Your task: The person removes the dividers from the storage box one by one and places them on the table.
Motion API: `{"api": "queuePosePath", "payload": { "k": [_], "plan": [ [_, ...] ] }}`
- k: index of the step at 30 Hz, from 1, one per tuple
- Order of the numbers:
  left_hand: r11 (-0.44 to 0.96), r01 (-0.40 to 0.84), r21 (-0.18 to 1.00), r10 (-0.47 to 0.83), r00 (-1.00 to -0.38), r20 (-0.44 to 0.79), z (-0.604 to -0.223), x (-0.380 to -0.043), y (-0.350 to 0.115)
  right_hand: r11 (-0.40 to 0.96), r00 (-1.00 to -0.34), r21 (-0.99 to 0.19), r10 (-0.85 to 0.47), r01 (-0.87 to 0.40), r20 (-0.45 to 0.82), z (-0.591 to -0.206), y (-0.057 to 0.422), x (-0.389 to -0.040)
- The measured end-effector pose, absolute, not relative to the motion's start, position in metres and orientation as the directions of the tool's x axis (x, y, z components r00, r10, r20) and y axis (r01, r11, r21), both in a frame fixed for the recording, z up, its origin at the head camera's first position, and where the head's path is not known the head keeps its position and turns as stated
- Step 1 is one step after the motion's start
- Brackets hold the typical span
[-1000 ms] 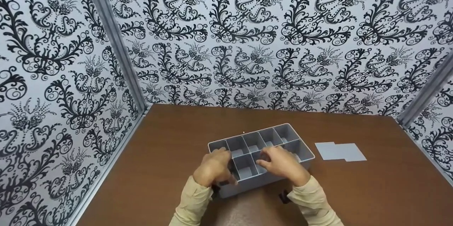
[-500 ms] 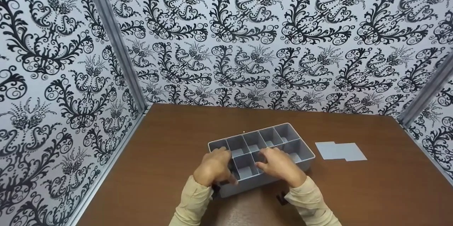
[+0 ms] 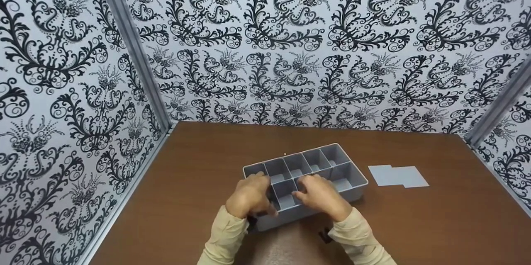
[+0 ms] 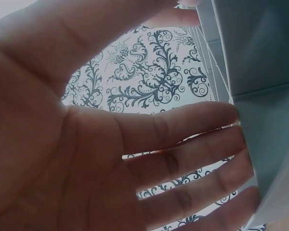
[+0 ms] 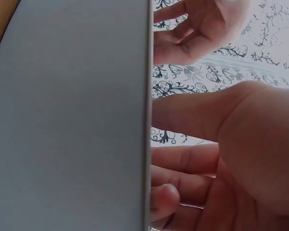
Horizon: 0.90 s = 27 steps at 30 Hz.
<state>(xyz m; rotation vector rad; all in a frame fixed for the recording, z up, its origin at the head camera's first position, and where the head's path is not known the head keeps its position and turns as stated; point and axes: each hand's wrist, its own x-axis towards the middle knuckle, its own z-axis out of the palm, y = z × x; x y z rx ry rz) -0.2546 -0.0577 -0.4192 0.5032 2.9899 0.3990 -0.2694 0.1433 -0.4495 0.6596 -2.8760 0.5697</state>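
A grey divided organizer box (image 3: 309, 211) stands at an angle on the brown table, its compartments facing up. My left hand (image 3: 249, 196) is over its left end. In the left wrist view that hand's long fingers (image 4: 197, 149) lie nearly straight, their tips right at the box rim. Over the front middle compartments is my right hand (image 3: 321, 196), thumb and fingers apart, loosely bent. In the right wrist view the box wall (image 5: 72, 115) hides most of its fingertips; one bent fingertip (image 5: 166, 198) shows. No held thing shows in either hand.
Two overlapping white sheets (image 3: 398, 176) lie right of the box. A small dark piece (image 3: 325, 236) shows beside the right sleeve. Behind the table (image 3: 199, 165) stands a black-and-white patterned wall (image 3: 290, 70), with another at the left.
My right hand has slid left along the box, uncovering more of the right front compartment. The left hand and the box stay about where they were.
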Motion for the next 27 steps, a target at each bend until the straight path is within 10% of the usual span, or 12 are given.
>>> {"api": "queuePosePath", "payload": {
  "k": [27],
  "plan": [
    [0.912, 0.324, 0.253, 0.341, -0.94, -0.026, -0.42, -0.256, -0.058, 0.881, -0.902, -0.264, -0.315, -0.393, 0.295, -0.46, 0.131, -0.268]
  ]
}}
